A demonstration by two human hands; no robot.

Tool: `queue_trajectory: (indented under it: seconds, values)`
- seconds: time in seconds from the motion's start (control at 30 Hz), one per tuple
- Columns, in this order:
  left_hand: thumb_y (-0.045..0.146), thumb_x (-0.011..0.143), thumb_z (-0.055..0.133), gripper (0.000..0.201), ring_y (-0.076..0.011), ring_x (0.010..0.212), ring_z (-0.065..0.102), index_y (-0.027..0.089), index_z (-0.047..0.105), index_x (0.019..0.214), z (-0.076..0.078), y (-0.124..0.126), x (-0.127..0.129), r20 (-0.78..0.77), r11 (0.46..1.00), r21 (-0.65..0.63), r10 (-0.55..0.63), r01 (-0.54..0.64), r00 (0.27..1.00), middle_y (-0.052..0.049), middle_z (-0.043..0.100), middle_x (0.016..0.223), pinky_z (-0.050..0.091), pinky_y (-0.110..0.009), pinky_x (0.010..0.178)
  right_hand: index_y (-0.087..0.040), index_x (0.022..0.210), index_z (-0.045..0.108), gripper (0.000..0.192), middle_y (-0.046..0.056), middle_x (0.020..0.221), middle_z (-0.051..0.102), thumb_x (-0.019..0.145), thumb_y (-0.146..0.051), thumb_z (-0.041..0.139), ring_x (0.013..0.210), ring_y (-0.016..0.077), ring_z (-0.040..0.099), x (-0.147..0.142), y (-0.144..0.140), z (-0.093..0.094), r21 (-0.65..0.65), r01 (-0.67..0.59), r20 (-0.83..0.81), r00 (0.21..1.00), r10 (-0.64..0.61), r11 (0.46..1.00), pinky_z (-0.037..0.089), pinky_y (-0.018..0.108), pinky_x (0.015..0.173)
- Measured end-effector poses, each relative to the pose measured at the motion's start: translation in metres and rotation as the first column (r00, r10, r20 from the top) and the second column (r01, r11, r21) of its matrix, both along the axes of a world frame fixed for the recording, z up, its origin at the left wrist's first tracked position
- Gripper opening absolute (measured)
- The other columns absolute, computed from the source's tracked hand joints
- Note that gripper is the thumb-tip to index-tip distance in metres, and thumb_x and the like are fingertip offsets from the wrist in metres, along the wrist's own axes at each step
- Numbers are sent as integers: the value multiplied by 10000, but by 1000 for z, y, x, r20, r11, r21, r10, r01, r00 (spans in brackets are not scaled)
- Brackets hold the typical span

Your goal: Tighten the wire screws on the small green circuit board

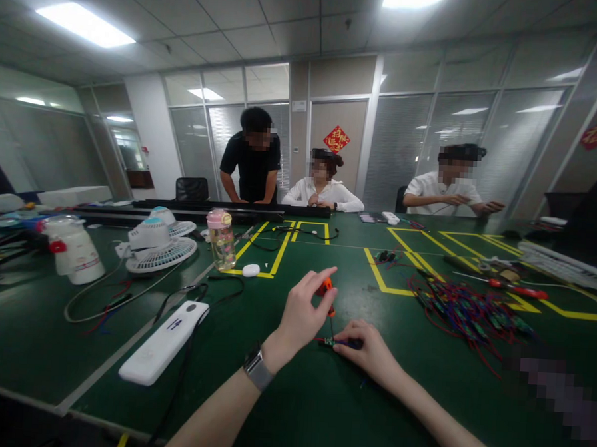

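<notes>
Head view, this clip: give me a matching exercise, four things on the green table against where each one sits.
Things:
1. small screwdriver
2. white remote
3. water bottle
4. pile of wires

Places:
A. right of both hands, across the yellow lines
B. in the left hand, tip down beside the right hand
C. flat near the table's front edge, left of the left wrist
D. upright beside the desk fans, at a yellow corner

Pairs: 1-B, 2-C, 3-D, 4-A
</notes>
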State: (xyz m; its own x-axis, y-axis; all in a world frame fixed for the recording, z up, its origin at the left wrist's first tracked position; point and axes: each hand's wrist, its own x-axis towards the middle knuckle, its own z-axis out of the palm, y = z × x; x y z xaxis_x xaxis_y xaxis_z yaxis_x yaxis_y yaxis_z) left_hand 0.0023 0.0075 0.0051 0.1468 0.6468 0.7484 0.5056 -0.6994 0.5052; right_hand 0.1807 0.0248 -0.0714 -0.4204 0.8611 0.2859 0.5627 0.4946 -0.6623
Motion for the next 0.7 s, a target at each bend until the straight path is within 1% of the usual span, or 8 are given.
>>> queue_trajectory:
  seconds: [0.1, 0.2, 0.27, 0.37, 0.43, 0.6, 0.67, 0.7]
  values:
    - [277, 893, 580, 281, -143, 777, 562, 221, 611, 1166, 1, 0, -2, 1, 1000, 7, 8, -8, 1000, -10, 574, 865, 488, -272, 740, -230, 831, 785, 128, 54, 812, 690, 761, -299, 704, 824, 234, 594, 0, 0, 0, 1, 1, -3, 1000, -1, 1000, 411, 348, 774]
    - [220, 952, 448, 341, -154, 900, 574, 221, 530, 1283, 1, 0, -3, 18, 1000, -1, -31, 31, 999, -46, 586, 1012, 488, -292, 809, -232, 838, 784, 134, 54, 816, 692, 764, -307, 701, 825, 233, 596, 1, 0, 0, -1, -2, -7, 1000, 2, 1000, 412, 347, 775]
    - [188, 960, 419, 350, -153, 924, 575, 216, 516, 1294, 1, 0, -2, 22, 999, 5, -53, 53, 998, -50, 590, 1028, 482, -293, 829, -232, 838, 783, 138, 53, 815, 691, 763, -314, 702, 827, 232, 596, 1, 0, -1, 1, -2, -8, 1000, 2, 1000, 415, 346, 776]
    - [227, 913, 546, 251, -140, 818, 569, 213, 611, 1155, 1, 0, -1, 22, 999, 29, -25, 24, 999, -21, 570, 908, 481, -267, 759, -233, 831, 784, 131, 54, 816, 690, 757, -309, 706, 835, 232, 594, 1, 1, -3, 8, 3, -13, 1000, -3, 1000, 418, 342, 776]
    - [258, 891, 588, 234, -143, 809, 562, 215, 632, 1117, 0, -1, 0, 15, 999, 38, -5, 4, 1000, -21, 550, 904, 480, -269, 746, -230, 826, 784, 126, 55, 812, 690, 751, -300, 710, 832, 230, 594, 1, 1, -3, 9, 2, -20, 1000, -2, 1000, 421, 341, 775]
    - [197, 974, 379, 374, -162, 936, 565, 221, 471, 1337, -5, -1, 5, 21, 997, 48, -58, 57, 998, -64, 563, 1052, 482, -315, 848, -225, 829, 785, 130, 56, 804, 690, 748, -294, 711, 815, 227, 593, 0, 1, -1, 1, 0, -20, 1000, 0, 1000, 425, 342, 768]
    - [210, 963, 429, 393, -155, 874, 563, 228, 448, 1355, -7, -1, 6, 37, 998, 64, -27, 25, 999, -48, 562, 987, 488, -300, 810, -230, 830, 785, 129, 56, 807, 689, 748, -294, 708, 820, 229, 592, 0, 0, 0, -1, 0, -14, 1000, 0, 1000, 425, 343, 770]
    - [224, 948, 474, 375, -151, 845, 559, 235, 484, 1322, -8, -1, 6, 33, 997, 75, -12, 10, 999, -37, 552, 953, 490, -288, 785, -231, 829, 785, 130, 56, 808, 689, 748, -296, 708, 823, 230, 592, 1, 0, 1, -2, 1, -11, 1000, -1, 1000, 425, 344, 771]
